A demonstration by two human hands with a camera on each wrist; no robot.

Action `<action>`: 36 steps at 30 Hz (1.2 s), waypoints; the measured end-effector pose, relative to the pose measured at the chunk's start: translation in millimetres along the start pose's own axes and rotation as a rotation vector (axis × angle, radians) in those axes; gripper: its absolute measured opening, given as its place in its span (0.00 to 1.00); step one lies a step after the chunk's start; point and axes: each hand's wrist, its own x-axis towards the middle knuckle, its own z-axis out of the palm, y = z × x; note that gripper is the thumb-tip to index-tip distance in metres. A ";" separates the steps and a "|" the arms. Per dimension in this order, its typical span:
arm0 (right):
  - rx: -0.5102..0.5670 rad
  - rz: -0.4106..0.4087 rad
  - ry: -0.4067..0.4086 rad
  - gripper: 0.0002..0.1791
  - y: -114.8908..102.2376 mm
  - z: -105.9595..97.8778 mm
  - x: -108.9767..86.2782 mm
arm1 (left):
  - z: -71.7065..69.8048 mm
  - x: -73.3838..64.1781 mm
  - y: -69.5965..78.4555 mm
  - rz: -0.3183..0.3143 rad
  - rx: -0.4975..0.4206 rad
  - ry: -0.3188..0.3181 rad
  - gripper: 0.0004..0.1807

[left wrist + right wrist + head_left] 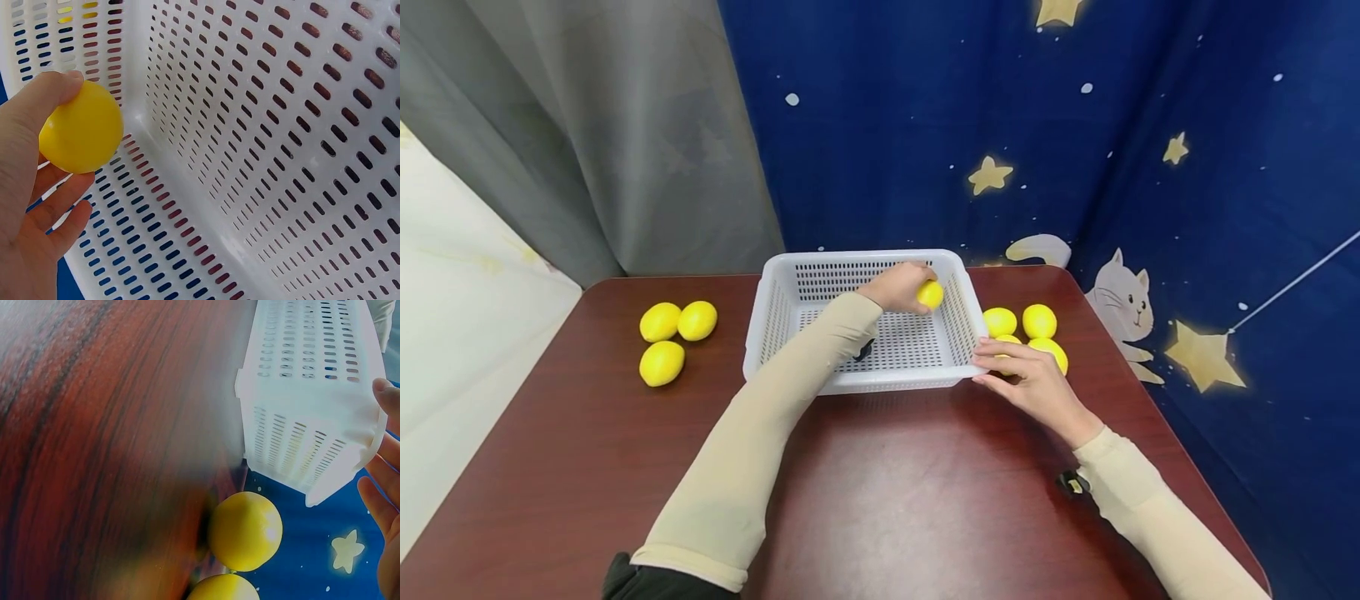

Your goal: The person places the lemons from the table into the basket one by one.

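Note:
Inside the white perforated plastic basket (891,381), my left hand (897,287) holds a yellow lemon (930,294) near the right-hand wall. The left wrist view shows the lemon (84,128) between the thumb and fingers, above the slotted basket floor. My right hand (1037,383) grips the basket's front right corner, thumb and fingers at the rim (377,447). Several lemons (1039,322) lie on the table just right of the basket, partly behind that hand. No other lemon shows inside the basket, though the left arm covers part of it.
Three more lemons (662,363) sit together at the left of the dark reddish table (880,500). Behind the table hang a grey curtain (655,125) and a blue curtain (887,125) with stars. The basket stands near the table's back edge.

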 end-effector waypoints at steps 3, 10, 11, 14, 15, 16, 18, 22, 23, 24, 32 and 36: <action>0.003 -0.005 0.006 0.23 0.3 0.6 -0.1 | 1.8 0.8 -0.5 -0.005 0.007 0.001 0.34; 0.010 -0.005 0.004 0.23 -0.9 0.5 1.4 | 9.7 4.3 -6.7 -0.012 0.002 -0.007 0.34; 0.010 -0.006 0.005 0.23 -1.2 0.7 1.5 | 11.2 4.8 -7.1 -0.013 0.003 -0.008 0.34; 0.009 -0.010 0.009 0.22 -1.0 1.6 1.2 | 14.5 5.0 -6.5 -0.016 0.019 -0.008 0.34; 0.011 -0.011 0.010 0.21 -1.0 2.0 1.0 | 14.9 4.7 -5.7 -0.020 0.024 -0.011 0.34; 0.013 -0.011 0.010 0.21 -1.2 2.3 1.0 | 15.5 4.6 -5.1 -0.021 0.033 -0.010 0.33; 0.010 -0.013 0.013 0.21 -0.8 2.5 0.5 | 15.5 4.0 -3.8 -0.021 0.039 -0.012 0.33; 0.002 -0.020 0.020 0.21 1.3 3.1 -0.7 | 18.3 5.6 -5.1 -0.005 0.062 -0.014 0.33; -0.001 -0.020 0.020 0.21 1.5 3.1 -0.9 | 19.2 6.0 -5.7 -0.004 0.064 -0.014 0.33; -0.004 -0.017 0.018 0.21 1.6 3.1 -1.0 | 20.5 6.6 -6.4 -0.001 0.073 -0.014 0.34; 0.009 -0.008 0.013 0.21 1.0 1.7 -1.0 | 23.7 8.5 -6.3 -0.019 0.069 -0.015 0.35; 0.010 -0.009 0.016 0.21 3.1 1.2 -0.7 | 23.9 9.3 -5.3 -0.025 0.066 0.000 0.35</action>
